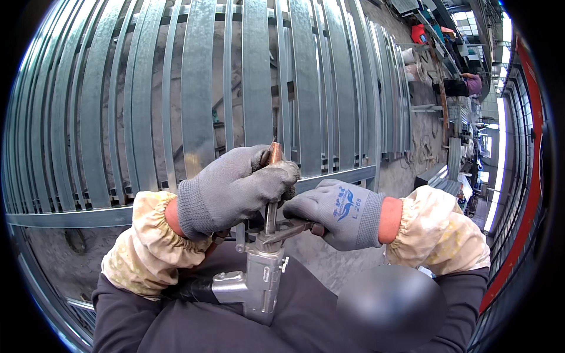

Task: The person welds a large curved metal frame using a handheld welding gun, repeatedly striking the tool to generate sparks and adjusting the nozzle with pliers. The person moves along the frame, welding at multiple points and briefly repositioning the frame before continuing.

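A silver metal welding torch [263, 282] stands upright against my lap, with a black-sleeved grip [199, 290] pointing left. Its copper tip [275, 152] shows above my left glove, a thin wire end sticking out. My left hand [241, 182], in a grey knit glove, is closed around the torch's upper end. In my right hand [335, 213], gloved alike, is a dark pair of pliers [285, 232], whose jaws lie against the torch neck at the knurled collar. The fingers hide most of the plier handles.
Beyond my hands lies a large frame of parallel galvanized steel bars [197, 88], with gaps between them and a cross rail [70, 217] near me. A person [462, 85] is at the far right, among work materials. A red object [418, 34] and white buckets [410, 57] stand farther back.
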The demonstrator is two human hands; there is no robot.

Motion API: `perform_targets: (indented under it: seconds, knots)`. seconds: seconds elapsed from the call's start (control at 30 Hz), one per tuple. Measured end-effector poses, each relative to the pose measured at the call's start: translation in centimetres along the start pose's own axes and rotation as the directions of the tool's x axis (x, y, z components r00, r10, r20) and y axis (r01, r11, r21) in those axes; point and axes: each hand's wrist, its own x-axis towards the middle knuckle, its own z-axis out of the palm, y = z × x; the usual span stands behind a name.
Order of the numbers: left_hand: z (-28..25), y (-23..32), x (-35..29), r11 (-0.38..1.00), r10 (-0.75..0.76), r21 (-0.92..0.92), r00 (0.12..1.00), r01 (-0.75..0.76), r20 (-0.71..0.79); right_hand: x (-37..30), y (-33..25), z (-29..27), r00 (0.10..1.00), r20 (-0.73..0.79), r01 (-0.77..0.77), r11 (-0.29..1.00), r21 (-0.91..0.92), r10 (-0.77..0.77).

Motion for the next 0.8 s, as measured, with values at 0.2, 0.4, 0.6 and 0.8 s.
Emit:
perform_targets:
  seconds: [0.2, 0.4, 0.6, 0.8]
  knots:
    - [0.0, -0.5, 0.4, 0.998, 0.016, -0.067, 1.0, -0.016, 0.006, -0.1, -0.2, -0.8, 0.995, 0.078, -0.061, 0.997, -0.04, 0.064]
    - [-0.4, -2.1, 1.6, 0.992, 0.078, -0.098, 0.997, -0.08, -0.03, -0.2, 1.3, -0.1, 0.998, -0.065, 0.023, 0.994, 0.103, -0.016]
    - [-0.5, 1.0, 0.6, 0.998, 0.013, -0.053, 0.999, -0.016, -0.051, -0.1, 2.0, 0.8, 0.984, -0.175, 0.088, 0.965, 0.248, -0.045]
    - [-1.3, 0.3, 0.8, 0.995, 0.045, -0.078, 0.988, -0.057, -0.146, -0.1, 8.2, 4.3, 0.852, -0.364, -0.175, 0.86, 0.48, 0.377]
